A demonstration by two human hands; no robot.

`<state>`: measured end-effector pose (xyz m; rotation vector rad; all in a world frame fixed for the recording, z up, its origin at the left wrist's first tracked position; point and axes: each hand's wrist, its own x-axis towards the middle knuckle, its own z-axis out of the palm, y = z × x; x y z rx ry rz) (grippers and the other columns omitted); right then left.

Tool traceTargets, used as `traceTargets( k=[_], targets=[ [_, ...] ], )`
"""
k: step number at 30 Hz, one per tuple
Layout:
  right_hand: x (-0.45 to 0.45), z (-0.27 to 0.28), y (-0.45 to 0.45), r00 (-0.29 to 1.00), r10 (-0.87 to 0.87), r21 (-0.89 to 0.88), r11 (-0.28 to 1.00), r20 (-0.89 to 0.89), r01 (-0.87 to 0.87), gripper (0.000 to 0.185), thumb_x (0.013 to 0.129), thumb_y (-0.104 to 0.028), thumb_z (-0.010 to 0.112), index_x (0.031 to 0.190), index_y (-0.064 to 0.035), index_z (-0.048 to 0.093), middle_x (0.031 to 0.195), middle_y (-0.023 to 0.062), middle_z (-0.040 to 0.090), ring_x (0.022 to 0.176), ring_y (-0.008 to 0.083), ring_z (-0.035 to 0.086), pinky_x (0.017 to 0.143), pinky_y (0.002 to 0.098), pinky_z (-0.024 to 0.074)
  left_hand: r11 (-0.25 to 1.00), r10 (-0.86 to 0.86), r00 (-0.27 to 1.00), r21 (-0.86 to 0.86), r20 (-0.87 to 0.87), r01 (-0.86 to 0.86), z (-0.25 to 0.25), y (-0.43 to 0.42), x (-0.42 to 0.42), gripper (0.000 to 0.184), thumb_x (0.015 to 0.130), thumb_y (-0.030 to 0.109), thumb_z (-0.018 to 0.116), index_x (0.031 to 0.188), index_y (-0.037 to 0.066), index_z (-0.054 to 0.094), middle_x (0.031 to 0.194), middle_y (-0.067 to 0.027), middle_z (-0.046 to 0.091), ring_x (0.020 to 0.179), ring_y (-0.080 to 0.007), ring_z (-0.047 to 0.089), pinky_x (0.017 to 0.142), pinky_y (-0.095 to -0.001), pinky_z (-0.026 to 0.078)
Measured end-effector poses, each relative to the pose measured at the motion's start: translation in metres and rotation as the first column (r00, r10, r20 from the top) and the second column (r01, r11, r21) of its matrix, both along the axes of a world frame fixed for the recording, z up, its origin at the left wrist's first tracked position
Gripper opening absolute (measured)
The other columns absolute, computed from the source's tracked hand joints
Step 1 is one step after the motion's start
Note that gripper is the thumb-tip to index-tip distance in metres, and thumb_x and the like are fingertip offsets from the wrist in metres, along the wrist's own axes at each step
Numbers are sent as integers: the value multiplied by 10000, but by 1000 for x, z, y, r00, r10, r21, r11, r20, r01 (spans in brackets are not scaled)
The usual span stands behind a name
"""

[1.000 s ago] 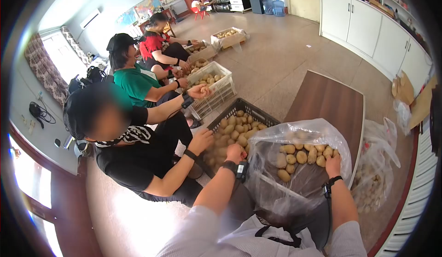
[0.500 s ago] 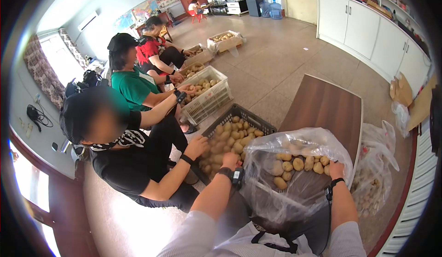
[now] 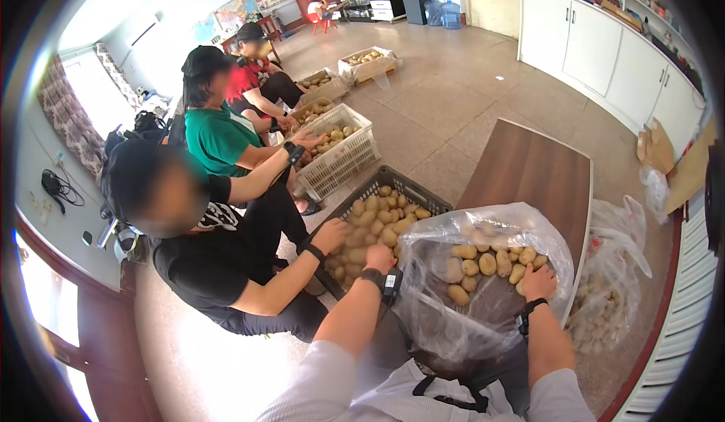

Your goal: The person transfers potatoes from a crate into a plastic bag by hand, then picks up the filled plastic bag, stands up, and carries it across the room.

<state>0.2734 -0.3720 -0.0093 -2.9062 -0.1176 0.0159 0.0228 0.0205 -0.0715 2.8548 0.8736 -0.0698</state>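
Note:
My left hand (image 3: pixel 380 257) is at the near right side of a dark plastic crate (image 3: pixel 447 212) heaped with potatoes (image 3: pixel 389 237). Its fingers are curled together, and what they hold, if anything, is hidden. My right hand (image 3: pixel 539 281) reaches inside a clear plastic bag (image 3: pixel 434 318), which is spread open over a container in front of me. The fingers of this hand are apart and rest against the rightmost of several potatoes (image 3: pixel 487 264) in the bag.
A co-worker's hand (image 3: pixel 331 235) is over the same dark crate, left of mine. Other people sit beyond at a white crate (image 3: pixel 343 166) and boxes of potatoes. A brown tabletop (image 3: pixel 521 169) adjoins my bag; another plastic bag (image 3: pixel 600 312) with potatoes lies at right.
My right hand has moved left from the bag's right side onto the potatoes, its fingers now spread. My left hand stays at the dark crate.

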Motion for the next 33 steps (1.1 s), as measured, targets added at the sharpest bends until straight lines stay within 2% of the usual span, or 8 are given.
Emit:
traceTargets(
  k=[7, 8, 10, 12, 18, 21, 26, 33],
  targets=[
    [-43, -14, 10, 985, -15, -47, 999, 171, 23, 418, 927, -446, 503, 1056, -60, 598, 1115, 107, 623, 1198, 309, 462, 958, 581, 347, 997, -21, 999, 72, -34, 23, 12, -14, 6, 118, 772, 152, 667, 803, 48, 714, 832, -161, 687, 656, -298, 651, 565, -385, 497],
    [-50, -16, 15, 983, -13, -61, 998, 184, 25, 418, 927, -463, 503, 1057, -75, 588, 1133, 97, 619, 1185, 295, 477, 966, 587, 354, 779, 442, 856, -588, 268, -219, -28, -4, 15, 161, 790, 139, 632, 883, 27, 701, 886, -185, 683, 698, -302, 659, 598, -384, 502],
    [-61, -17, 18, 980, -11, -75, 997, 199, 27, 417, 927, -480, 503, 1058, -90, 578, 1152, 87, 614, 1173, 281, 492, 974, 592, 360, 185, 860, 489, -982, 144, -36, -28, -15, 22, 218, 807, 126, 597, 964, 6, 688, 940, -209, 678, 741, -305, 666, 631, -383, 507],
    [-68, -18, 20, 982, 22, -42, 999, 187, -14, 442, 900, -469, 540, 1138, -96, 554, 1155, 72, 604, 1212, 256, 460, 931, 590, 351, 272, 915, 350, -947, 201, -168, 36, -48, 21, 271, 870, 161, 562, 1098, 22, 609, 837, -63, 620, 717, -180, 563, 585, -326, 475],
    [-94, -9, 22, 978, 116, -39, 993, 174, -110, 456, 880, -466, 576, 1153, -103, 539, 1185, 77, 586, 1221, 264, 451, 961, 601, 319, 511, 839, 335, -832, 429, -216, 28, -45, 19, 304, 832, 135, 538, 1053, -47, 639, 955, -202, 684, 716, -266, 675, 572, -386, 521],
    [-101, -7, 21, 963, 202, -5, 979, 179, -204, 454, 870, -467, 586, 1143, -107, 540, 1177, 93, 582, 1210, 275, 455, 956, 612, 311, 378, 876, 360, -921, 321, -98, 62, -58, 11, 268, 890, 141, 529, 1117, 7, 579, 835, -63, 605, 650, -153, 560, 527, -312, 450],
    [-95, -1, 9, 920, 317, -5, 946, 229, -325, 513, 855, -469, 599, 1161, -59, 564, 1135, 145, 604, 1138, 321, 510, 917, 539, 397, 421, 862, 309, -907, 401, 3, 78, -70, 9, 221, 891, 164, 503, 953, -17, 615, 671, -108, 601, 535, -178, 572, 472, -333, 449],
    [-109, 21, -6, 935, 275, 112, 946, 224, -305, 494, 836, -360, 651, 1216, -66, 538, 1285, 164, 527, 1213, 356, 466, 984, 511, 381, 343, 868, 362, -937, 341, 60, 126, -116, 6, 234, 913, 155, 508, 1053, -22, 572, 851, -99, 611, 584, -155, 585, 460, -278, 448]
  ],
)
